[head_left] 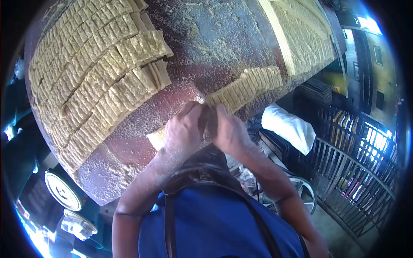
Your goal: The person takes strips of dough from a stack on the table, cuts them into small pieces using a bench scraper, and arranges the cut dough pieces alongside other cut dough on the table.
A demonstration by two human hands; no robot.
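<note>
Both my hands are close together at the near edge of a dusty dark red table. My left hand has its fingers curled round a small dark piece that I cannot make out. My right hand is closed on the other side of that same dark area. Just beyond my right hand lies a row of thin, crumb-coated slices. A pale crumb-coated piece shows beside my left wrist. Many rows of similar slices cover the left part of the table.
A pale wooden strip borders a bed of crumb-coated material at the back right. A white sack is beyond the table's right edge, with a spoked wheel below. Metal railings stand further right.
</note>
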